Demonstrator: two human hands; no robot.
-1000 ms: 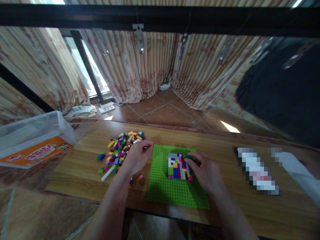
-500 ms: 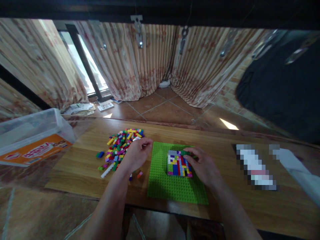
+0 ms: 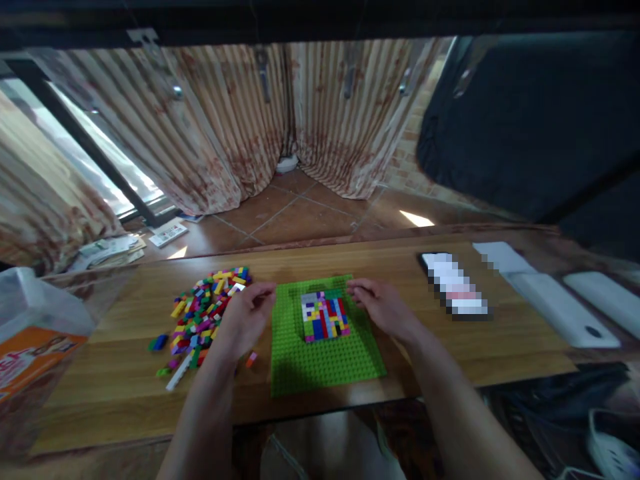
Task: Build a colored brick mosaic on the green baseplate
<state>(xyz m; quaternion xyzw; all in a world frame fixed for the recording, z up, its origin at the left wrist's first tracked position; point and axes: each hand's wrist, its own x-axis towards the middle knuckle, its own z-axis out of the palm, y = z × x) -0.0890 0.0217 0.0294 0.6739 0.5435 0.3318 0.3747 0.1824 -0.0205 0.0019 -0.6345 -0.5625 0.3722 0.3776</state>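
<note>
A green studded baseplate (image 3: pixel 327 370) lies on the wooden table. On it sits a flat rectangular block of many-coloured toy bricks (image 3: pixel 325 319), with a green piece (image 3: pixel 334 293) along its far edge. My right hand (image 3: pixel 377 305) hovers by the plate's far right corner, apart from the block, with thumb and fingers pinched together. My left hand (image 3: pixel 249 317) is closed at the plate's left edge, its fingers curled inward. Whether either hand holds a small brick is hidden. Beside my left hand spreads a pile of loose bricks (image 3: pixel 200 313).
A clear plastic tub (image 3: pixel 30 300) with an orange label stands at the left end. An orange brick (image 3: pixel 251 359) lies between pile and plate. To the right are a phone (image 3: pixel 453 283) with a blurred screen and white objects (image 3: pixel 565 310). The wooden table (image 3: pixel 125 407) has a near edge close to my arms.
My view has swung right, so everything sits further left. My right hand has drawn away from the brick block to the right. My left hand stays closed beside the baseplate.
</note>
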